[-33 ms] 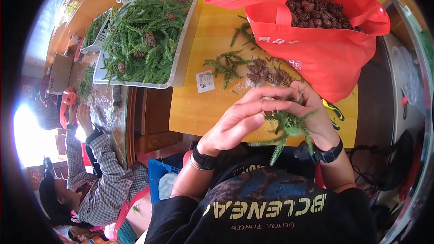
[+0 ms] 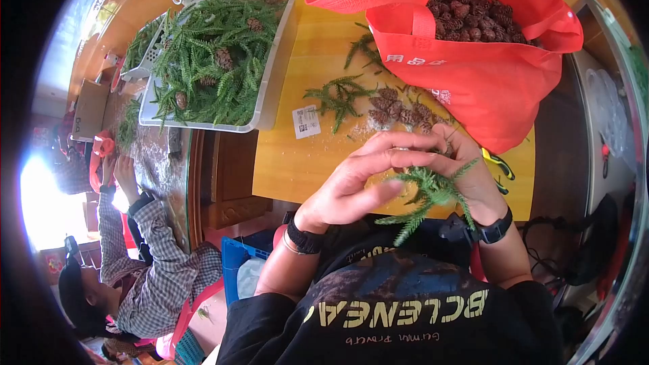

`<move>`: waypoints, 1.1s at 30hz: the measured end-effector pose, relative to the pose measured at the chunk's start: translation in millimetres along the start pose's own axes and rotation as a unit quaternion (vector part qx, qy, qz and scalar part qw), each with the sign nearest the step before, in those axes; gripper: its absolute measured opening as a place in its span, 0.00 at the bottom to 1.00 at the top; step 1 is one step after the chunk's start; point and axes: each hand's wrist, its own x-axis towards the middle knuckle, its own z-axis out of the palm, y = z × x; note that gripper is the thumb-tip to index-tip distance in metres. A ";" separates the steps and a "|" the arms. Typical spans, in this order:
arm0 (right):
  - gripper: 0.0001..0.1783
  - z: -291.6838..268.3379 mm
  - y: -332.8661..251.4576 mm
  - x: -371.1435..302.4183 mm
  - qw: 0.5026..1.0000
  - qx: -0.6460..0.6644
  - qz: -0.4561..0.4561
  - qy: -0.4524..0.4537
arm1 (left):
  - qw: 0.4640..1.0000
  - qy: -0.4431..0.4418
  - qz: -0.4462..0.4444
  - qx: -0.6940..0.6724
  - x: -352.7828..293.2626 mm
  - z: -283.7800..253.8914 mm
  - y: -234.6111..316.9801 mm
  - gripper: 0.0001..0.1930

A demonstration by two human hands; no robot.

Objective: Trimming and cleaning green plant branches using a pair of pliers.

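Close to the near edge of the yellow table, both my hands are closed round a green artificial pine sprig [image 2: 433, 192], whose needles hang below them. My left hand [image 2: 362, 179] reaches over its top, fingers stretched across to the other hand. My right hand [image 2: 476, 179] grips the sprig from the right side. Whatever lies under my fingers at the sprig's upper end is mostly hidden. Just beyond my hands several pine cones [image 2: 399, 108] lie in a cluster on the table. Loose pine sprigs [image 2: 340, 96] and a white label [image 2: 306, 122] are to their left.
A red bag [image 2: 466, 88] full of small brown cones stands at the back right. Yellow-handled pliers [image 2: 499, 162] lie beside it. A white tub [image 2: 267, 98] heaped with pine sprigs and cones is at back left. At far left another person [image 2: 162, 257] works with their hands.
The sprig has turned slightly between my hands, its lower tip swinging a little left and up. My left thumb has shifted slightly. The rest looks the same.
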 end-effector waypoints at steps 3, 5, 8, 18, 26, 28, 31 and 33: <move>0.15 -4.6 0.8 -3.7 0.995 0.014 0.094 -0.033 | 0.996 -0.018 0.013 0.081 -1.8 -1.5 -5.2 0.13; 0.12 -8.7 8.2 -6.5 0.991 0.027 0.099 -0.087 | 0.995 -0.008 0.016 0.094 -1.3 -0.5 -5.4 0.13; 0.09 -1.4 6.4 -8.0 0.999 -0.005 0.021 -0.026 | 0.992 0.014 0.022 0.120 -1.5 -0.8 -5.5 0.12; 0.14 -7.3 -21.5 -18.0 0.944 -0.179 -0.277 -0.009 | 0.988 0.040 -0.052 0.142 -6.3 4.6 -3.4 0.14; 0.20 -4.2 -15.1 -24.4 0.961 -0.139 -0.237 0.003 | 0.990 0.088 -0.106 -0.040 -15.6 13.9 -16.9 0.10; 0.18 -3.6 -10.0 -25.2 0.972 -0.101 -0.214 0.020 | 0.982 0.101 -0.100 -0.122 -15.8 14.5 -18.1 0.08; 0.17 -7.2 -11.9 -24.0 0.992 -0.031 -0.116 0.040 | 0.996 0.062 -0.037 -0.045 -11.6 10.5 -17.7 0.07; 0.16 -8.0 -13.3 -22.9 0.997 0.001 -0.072 0.029 | 0.999 0.034 -0.010 -0.023 -10.4 8.7 -20.5 0.07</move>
